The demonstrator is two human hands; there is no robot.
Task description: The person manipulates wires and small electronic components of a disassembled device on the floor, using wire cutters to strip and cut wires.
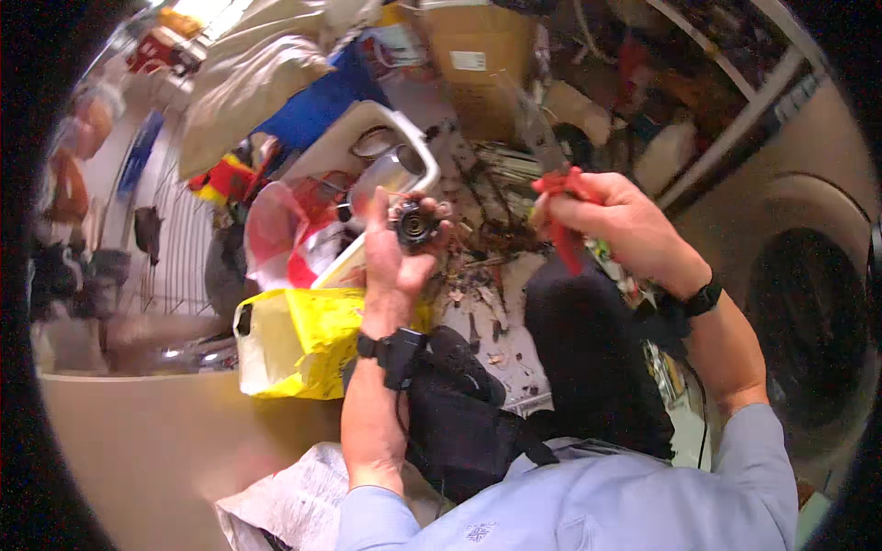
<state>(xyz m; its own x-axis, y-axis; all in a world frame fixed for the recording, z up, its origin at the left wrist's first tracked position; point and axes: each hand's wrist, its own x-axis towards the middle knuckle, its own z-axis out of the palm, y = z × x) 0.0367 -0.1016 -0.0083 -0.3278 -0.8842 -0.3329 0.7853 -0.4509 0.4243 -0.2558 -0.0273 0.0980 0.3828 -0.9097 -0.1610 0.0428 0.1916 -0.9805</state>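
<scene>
My left hand (400, 248) holds a small black round part (415, 223) with a ringed centre, tilted toward the camera. To its right, my right hand (611, 216) is closed on a red-handled tool (568, 239); its grey metal upper end points upward and is blurred. Just beyond my left hand a white bin (412, 129) holds a steel container (386, 176) and other items. A yellow bag (312, 358) lies below that bin, beside my left forearm.
A washing machine (827, 193) stands at the right. A cardboard box (473, 64) is at the back, near beige cloth (248, 83) and a blue object (317, 106). A wire rack (175, 257) is on the left. Debris (487, 294) litters the floor between my knees.
</scene>
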